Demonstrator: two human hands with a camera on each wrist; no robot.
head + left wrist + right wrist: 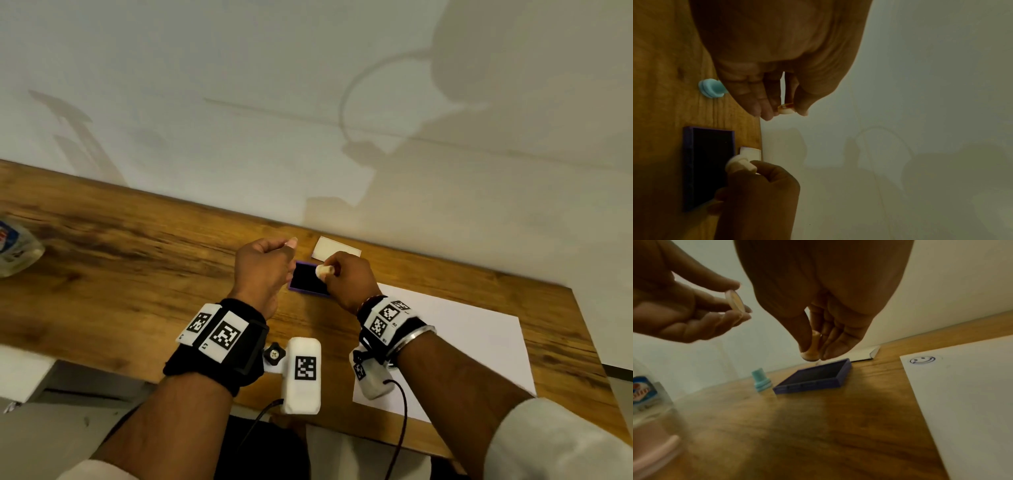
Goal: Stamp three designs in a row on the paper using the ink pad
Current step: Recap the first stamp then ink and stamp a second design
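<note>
A purple ink pad (306, 283) lies open on the wooden table. My right hand (337, 274) pinches a cream stamp (324, 271) by its handle, face down over the pad's far right corner; contact with the ink is not clear. The same cream stamp (740, 164) hovers at the ink pad (709, 167) edge in the left wrist view. My left hand (286, 248), raised left of the pad, pinches a small clear round cap (735, 302). The white paper (966, 410) bears one blue smiley print (922, 360) near its far corner. A teal stamp (761, 380) stands left of the ink pad (813, 378).
The pad's white lid (335, 248) lies behind it against the wall. A clear plastic bottle (17, 248) with a blue label lies at the table's far left. The white paper (472, 346) covers the table's right part up to the front edge.
</note>
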